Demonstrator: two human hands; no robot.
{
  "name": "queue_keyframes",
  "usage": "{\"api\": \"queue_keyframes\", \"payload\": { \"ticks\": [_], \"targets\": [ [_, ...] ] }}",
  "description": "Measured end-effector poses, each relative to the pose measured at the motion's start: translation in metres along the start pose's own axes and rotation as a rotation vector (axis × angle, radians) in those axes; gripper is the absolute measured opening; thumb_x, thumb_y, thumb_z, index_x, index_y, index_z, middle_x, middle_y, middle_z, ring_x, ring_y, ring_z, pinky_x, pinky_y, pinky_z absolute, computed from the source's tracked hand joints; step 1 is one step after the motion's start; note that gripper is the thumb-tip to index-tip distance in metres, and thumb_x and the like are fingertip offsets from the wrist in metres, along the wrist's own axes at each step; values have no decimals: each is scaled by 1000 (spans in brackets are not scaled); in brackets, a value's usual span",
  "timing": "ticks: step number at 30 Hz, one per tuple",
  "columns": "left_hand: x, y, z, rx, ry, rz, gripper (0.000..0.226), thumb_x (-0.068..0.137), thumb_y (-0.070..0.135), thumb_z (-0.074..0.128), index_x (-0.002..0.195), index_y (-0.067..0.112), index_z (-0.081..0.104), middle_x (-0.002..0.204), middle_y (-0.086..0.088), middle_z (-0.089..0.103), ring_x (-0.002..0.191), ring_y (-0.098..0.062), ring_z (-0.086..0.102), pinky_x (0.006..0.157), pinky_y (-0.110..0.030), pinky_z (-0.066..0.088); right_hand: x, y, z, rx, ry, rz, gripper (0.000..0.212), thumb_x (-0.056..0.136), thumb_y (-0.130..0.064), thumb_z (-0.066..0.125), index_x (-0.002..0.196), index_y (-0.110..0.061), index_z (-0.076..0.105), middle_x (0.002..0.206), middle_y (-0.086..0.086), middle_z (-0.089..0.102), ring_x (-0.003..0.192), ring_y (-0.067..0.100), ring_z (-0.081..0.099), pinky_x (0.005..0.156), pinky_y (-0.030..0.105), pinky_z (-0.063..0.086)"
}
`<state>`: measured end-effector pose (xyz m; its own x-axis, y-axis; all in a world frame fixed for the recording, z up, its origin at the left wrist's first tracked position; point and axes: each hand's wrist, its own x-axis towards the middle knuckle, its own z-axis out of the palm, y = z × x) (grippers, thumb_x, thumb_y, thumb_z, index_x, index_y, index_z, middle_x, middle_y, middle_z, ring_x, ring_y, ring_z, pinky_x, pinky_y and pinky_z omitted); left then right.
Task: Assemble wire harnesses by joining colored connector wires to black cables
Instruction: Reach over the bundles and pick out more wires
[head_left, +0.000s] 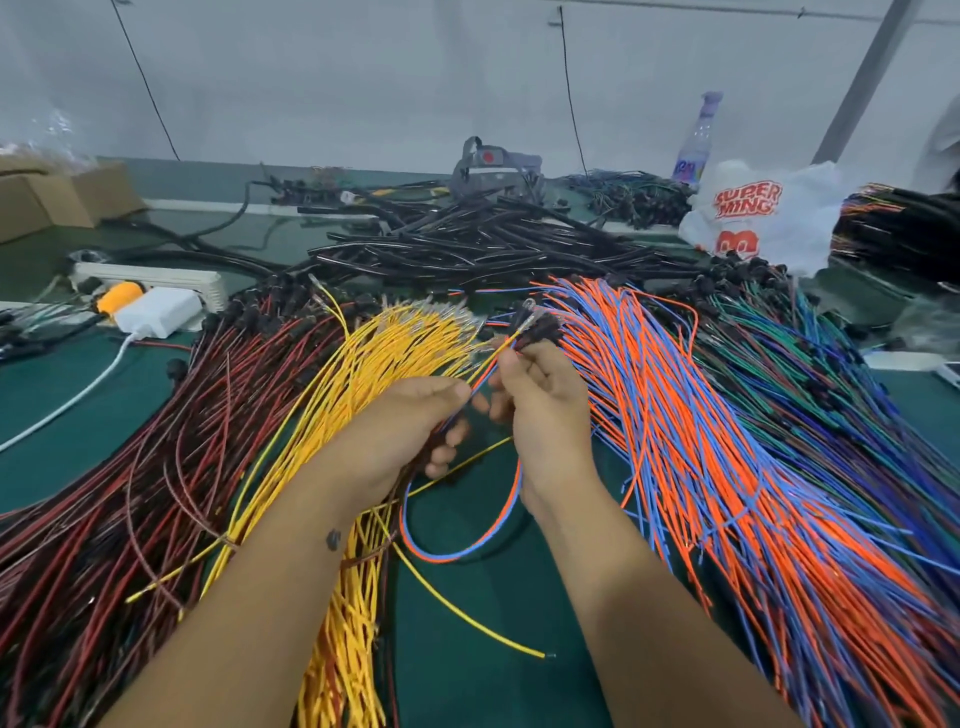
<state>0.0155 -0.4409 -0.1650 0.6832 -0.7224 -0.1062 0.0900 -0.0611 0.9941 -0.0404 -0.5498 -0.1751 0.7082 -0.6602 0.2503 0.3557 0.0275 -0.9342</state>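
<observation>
Both hands, left hand (415, 415) and right hand (540, 400), pinch gathered wires (498, 358); risk: loose loops snagging neighbouring piles, pulling strands free.

Cut off by the bottom edge: both forearms, plus the lower ends of the yellow wire bundle (358, 395) and orange-and-blue wire bundle (727, 441). Cut off at 9 o'clock: red-and-black wire bundle (156, 467) and cardboard boxes (52, 200). Cut off at 3 o'clock: green-and-blue wire bundle (831, 374). Partly hidden behind the white plastic bag (769, 218) at 1 o'clock: clear bottle (696, 140), label text too blurred to read. Hidden inside the left hand (415, 415): held wire sections. Too small to resolve: terminal tips above the right hand (540, 395).
</observation>
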Motion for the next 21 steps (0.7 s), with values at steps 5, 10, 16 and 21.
{"api": "queue_keyframes", "payload": {
  "ticks": [5, 10, 16, 21],
  "targets": [
    [2, -1, -3, 84, 50, 9, 33, 104, 28, 36, 76, 17, 51, 50, 11, 24, 39, -3, 14, 35, -12, 15, 2, 4, 0, -88, -73, -66, 19, 98, -11, 52, 81, -18, 58, 58, 0, 50, 44, 9, 40, 45, 17, 33],
    [4, -1, -7, 10, 210, 60, 33, 103, 24, 38, 73, 20, 51, 47, 11, 36, 33, -1, 25, 33, -11, 19, -6, 15, 8, -419, -263, -93, 8, 93, -29, 60, 99, -34, 61, 56, -12, 49, 53, 6, 42, 55, 31, 38],
    [6, 8, -27, -538, 371, 184, 32, 105, 25, 29, 78, 19, 45, 45, 10, 23, 35, -3, 14, 33, -14, 12, -18, 18, 15, -887, -475, -234, 21, 90, -49, 50, 95, -30, 59, 58, -4, 51, 62, 17, 51, 57, 38, 42],
    [8, 8, -38, -1265, 197, 267, 37, 103, 32, 28, 72, 19, 44, 40, 7, 19, 42, -6, 4, 30, -24, 17, -28, 9, 22, -604, -608, -120, 45, 90, -48, 60, 66, -10, 55, 54, 1, 43, 51, 11, 37, 52, 31, 32]
  ]
}}
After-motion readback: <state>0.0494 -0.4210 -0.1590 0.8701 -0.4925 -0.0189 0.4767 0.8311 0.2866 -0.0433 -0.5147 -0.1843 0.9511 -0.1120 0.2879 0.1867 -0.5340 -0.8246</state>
